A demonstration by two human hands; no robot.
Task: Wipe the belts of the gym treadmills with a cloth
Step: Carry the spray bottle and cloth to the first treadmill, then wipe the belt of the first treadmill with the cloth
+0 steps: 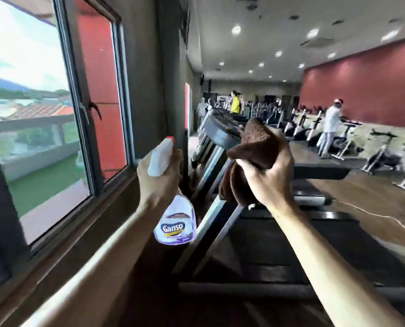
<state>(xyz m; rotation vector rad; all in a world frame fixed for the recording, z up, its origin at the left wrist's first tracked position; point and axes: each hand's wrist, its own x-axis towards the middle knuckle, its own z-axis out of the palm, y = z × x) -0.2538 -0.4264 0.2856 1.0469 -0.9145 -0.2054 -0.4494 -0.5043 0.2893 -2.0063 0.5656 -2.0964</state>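
cloth (255, 149): brown, bunched (held aloft) | treadmill belt (267, 241): dark, below

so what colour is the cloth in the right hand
Brown: the fuzzy cloth gripped in the right hand is dark brown all over, seen in the head view.

There are two hands: a left hand (160, 175) and a right hand (267, 178). There is one spray bottle (173, 208) and one brown cloth (255, 147). One big window (31, 102) is on the left. Two people are far off, one in yellow (235, 102) and one in white (331, 126). The treadmills (255, 232) and exercise bikes (383, 156) stand in blurry rows, too many to count well.
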